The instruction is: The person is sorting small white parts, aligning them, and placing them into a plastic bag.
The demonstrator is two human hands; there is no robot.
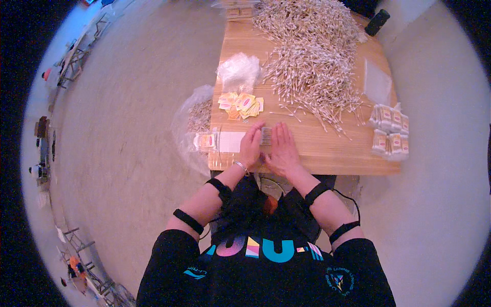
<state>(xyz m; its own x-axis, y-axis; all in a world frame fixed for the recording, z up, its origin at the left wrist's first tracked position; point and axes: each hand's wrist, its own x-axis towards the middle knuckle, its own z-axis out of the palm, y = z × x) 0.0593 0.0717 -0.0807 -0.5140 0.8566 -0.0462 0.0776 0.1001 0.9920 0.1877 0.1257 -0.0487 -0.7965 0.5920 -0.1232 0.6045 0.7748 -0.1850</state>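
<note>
Near the front edge of the wooden table (327, 153), my two hands flank a small, neat row of cotton swabs (266, 136). My left hand (250, 147) is on its left side, with the fingers stretched forward and close together. My right hand (283, 152) lies nearly flat on the right side, its fingers extended and its thumb pointing toward the left hand. Both hands seem to touch the row and partly cover it. Left of my left hand lies a flat white sheet (231, 141), beside a clear packet of swabs (205, 141) with a yellowish card.
A large heap of loose swabs (312, 56) covers the far table. Yellow cards (242, 105) and crumpled clear plastic (239, 70) lie at left, clear sleeves (377, 82) at right. Packed swab bundles (390, 130) stand by the right edge. A plastic bag of swabs (197, 115) hangs beside the left edge.
</note>
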